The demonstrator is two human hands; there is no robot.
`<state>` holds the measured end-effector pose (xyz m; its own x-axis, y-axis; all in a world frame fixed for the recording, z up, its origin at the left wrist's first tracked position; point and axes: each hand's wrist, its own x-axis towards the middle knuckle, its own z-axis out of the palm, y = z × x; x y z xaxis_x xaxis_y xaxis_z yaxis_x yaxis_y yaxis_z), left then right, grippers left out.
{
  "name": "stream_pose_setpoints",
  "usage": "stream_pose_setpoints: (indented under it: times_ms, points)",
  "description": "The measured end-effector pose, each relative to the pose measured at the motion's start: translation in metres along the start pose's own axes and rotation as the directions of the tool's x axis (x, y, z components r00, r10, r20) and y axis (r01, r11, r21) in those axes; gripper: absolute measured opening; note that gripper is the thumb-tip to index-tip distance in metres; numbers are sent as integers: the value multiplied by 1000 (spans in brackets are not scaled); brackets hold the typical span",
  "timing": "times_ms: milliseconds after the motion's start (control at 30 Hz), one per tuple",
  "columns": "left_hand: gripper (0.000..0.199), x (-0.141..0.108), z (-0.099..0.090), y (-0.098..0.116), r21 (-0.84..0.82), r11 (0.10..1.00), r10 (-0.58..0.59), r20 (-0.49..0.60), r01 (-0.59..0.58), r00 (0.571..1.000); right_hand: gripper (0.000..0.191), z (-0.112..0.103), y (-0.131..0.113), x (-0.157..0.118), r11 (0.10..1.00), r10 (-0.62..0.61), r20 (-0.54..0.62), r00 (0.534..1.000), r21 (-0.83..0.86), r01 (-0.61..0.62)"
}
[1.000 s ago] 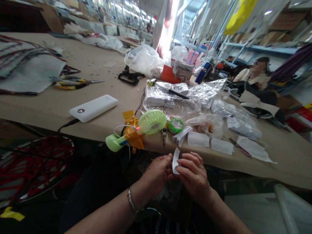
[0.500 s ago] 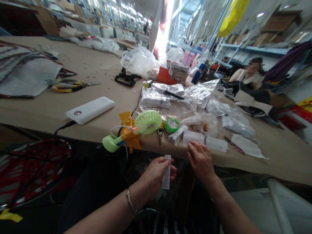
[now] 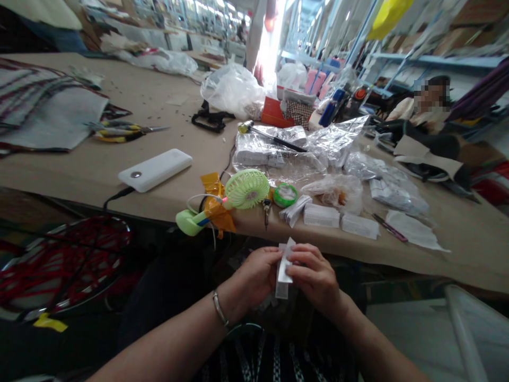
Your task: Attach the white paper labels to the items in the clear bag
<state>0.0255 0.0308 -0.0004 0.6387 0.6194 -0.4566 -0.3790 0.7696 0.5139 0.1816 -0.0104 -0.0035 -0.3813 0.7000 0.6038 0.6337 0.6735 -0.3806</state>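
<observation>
A worker's two bare hands meet just off the front edge of a brown-covered bench (image 3: pixel 170 119), nearer the wearer and to the right of a green fan (image 3: pixel 247 189); the left hand (image 3: pixel 259 273) pinches a translucent strip (image 3: pixel 282 291) between thumb and fingers, while the right hand (image 3: pixel 316 271) grips a white strip (image 3: pixel 286 267) with narrowed fingertips; the white piece overlaps the other at a slight slant, though whether they touch flat cannot be told; right of the fan sit a round green container (image 3: pixel 285 195) and stacked white slips (image 3: pixel 321 215), with a slim metal-tipped tool (image 3: pixel 266 214) close beside it; good handling here would likely mean a light pinch near the edges, the left hand kept steady, the right correcting the slant, and no squeeze hard enough to crease either strip.
</observation>
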Motion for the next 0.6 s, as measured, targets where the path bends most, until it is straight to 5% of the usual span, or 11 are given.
stream_pose_setpoints:
  times_ms: [200,400,500,600]
  points:
    - [9,-2,-7,1,-123,992,-24,56,31,998,15,12,-9,2,997,-75,142,987,0,76]
    - [8,-7,-3,3,-44,999,-4,60,6,998,15,10,-12,-1,996,-93,182,979,11,92]
    - [9,-8,-3,4,-7,1000,-6,-14,6,1000,21,-1,-5,-6,999,-25,110,994,-30,28]
    - [14,-9,-5,4,79,994,-60,-117,70,991,39,-23,20,-17,943,171,-102,980,-272,-193]
